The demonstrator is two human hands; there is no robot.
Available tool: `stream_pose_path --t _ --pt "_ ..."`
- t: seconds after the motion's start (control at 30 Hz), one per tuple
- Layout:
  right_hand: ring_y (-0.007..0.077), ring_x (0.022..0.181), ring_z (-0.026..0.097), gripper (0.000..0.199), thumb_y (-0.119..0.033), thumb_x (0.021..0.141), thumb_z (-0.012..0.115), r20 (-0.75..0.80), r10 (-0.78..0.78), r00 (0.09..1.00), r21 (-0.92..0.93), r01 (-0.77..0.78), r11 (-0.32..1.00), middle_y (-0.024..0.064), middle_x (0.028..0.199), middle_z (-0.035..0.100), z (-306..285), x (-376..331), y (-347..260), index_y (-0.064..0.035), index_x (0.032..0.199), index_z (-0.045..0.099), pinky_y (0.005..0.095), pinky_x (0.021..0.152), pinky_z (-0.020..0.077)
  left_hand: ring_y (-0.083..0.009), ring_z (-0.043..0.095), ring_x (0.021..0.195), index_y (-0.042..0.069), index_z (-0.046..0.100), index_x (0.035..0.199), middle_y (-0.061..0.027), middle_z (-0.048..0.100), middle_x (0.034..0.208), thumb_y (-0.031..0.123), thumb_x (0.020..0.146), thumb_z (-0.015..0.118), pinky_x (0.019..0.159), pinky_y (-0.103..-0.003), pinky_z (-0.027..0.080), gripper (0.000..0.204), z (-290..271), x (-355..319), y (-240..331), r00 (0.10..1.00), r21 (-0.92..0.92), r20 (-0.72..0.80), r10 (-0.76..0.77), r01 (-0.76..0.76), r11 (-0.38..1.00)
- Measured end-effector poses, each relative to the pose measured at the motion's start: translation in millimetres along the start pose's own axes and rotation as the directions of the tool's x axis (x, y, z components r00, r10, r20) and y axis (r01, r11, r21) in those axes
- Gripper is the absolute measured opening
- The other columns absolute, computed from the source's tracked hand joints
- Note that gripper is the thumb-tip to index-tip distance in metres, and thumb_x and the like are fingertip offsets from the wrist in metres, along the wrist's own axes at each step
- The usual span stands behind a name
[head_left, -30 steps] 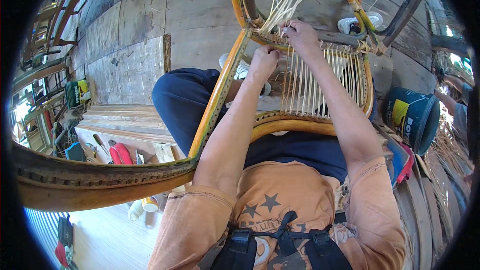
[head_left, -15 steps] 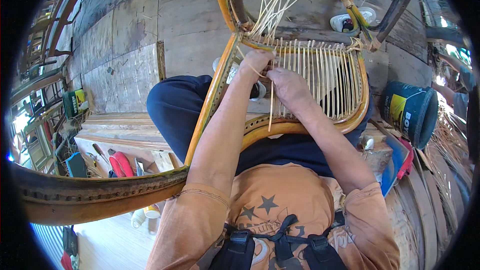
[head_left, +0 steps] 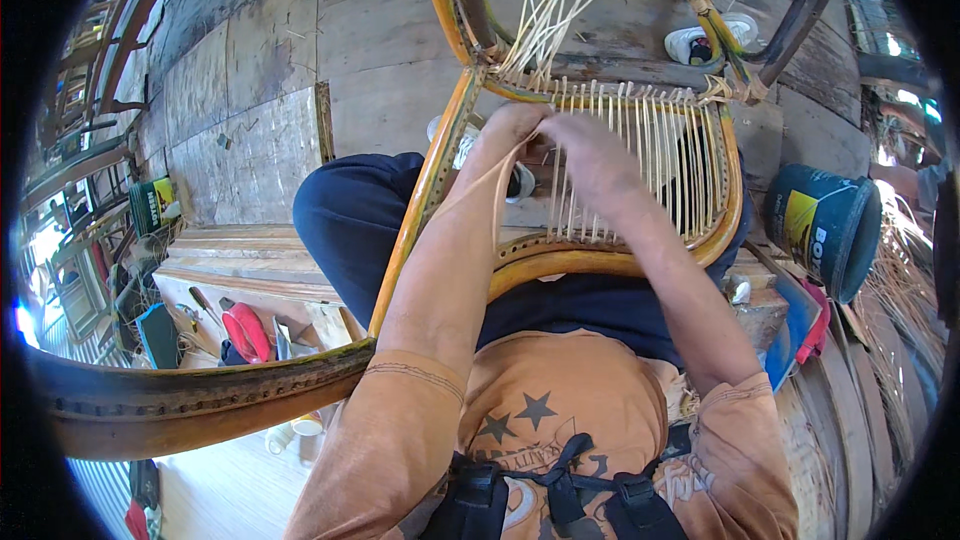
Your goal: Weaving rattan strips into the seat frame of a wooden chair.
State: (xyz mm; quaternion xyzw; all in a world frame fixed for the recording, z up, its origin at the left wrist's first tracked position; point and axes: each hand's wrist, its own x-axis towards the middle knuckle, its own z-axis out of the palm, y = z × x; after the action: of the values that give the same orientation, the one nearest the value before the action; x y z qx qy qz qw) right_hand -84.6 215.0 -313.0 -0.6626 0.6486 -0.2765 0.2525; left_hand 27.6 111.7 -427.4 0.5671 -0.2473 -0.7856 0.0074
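A rattan chair frame (head_left: pixel 560 271) lies tilted over my lap, many pale cane strands (head_left: pixel 640 165) strung side by side across its curved opening. At the far left of this opening my left hand (head_left: pixel 513 128) is closed by the rail, its fingers curled around a loose cane strip (head_left: pixel 504 175). The strip hangs blurred from between my hands, with a loop passing over my left forearm. My right hand (head_left: pixel 595 160) is beside it above the strung strands, its fingertips at the left hand; motion smears its fingers. A bundle of loose cane ends (head_left: pixel 550 15) sticks up beyond the rail.
To the right stands a dark green bucket (head_left: pixel 835 230) with a yellow patch, near a heap of cane scraps (head_left: pixel 905 270). A red-handled tool (head_left: pixel 246 330) lies on planks at left. A white shoe (head_left: pixel 710 37) shows beyond the chair. The chair's long curved rail (head_left: pixel 200 400) sweeps across the lower left.
My right hand has moved up and slightly right, now blurred. The cane strip that lay across the opening has swung left toward my left forearm. My left hand stays near the rail.
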Motion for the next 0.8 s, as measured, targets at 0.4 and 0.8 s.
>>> stream_pose_path --t 0.4,0.8 --pt "0.0263 0.098 0.050 0.030 -0.011 0.081 0.049 0.353 0.291 0.889 -0.473 -0.099 0.875 0.0098 0.100 0.053 -4.8 49.8 35.6 -0.0159 0.109 0.059 0.0386 0.080 0.0394 -0.0168 0.051 0.053 0.002 0.059 0.079 -0.0061 0.053 0.060 0.022 0.080 0.054 0.049 -0.032 0.041 0.021 13.6 -39.1 8.2 0.847 0.607 0.244 0.472 -0.513 0.608" --pt "0.0239 0.104 0.046 0.021 -0.015 0.077 0.055 0.373 0.368 0.852 -0.536 -0.126 0.835 0.0068 0.105 0.054 5.8 50.2 35.8 -0.0143 0.095 0.065 0.0388 0.082 0.0352 -0.0152 0.052 0.054 0.004 0.061 0.082 -0.0050 0.059 0.069 0.021 0.082 0.054 0.046 -0.031 0.041 0.019 16.2 -57.9 2.5 0.968 0.448 -0.143 0.206 -0.122 0.886"
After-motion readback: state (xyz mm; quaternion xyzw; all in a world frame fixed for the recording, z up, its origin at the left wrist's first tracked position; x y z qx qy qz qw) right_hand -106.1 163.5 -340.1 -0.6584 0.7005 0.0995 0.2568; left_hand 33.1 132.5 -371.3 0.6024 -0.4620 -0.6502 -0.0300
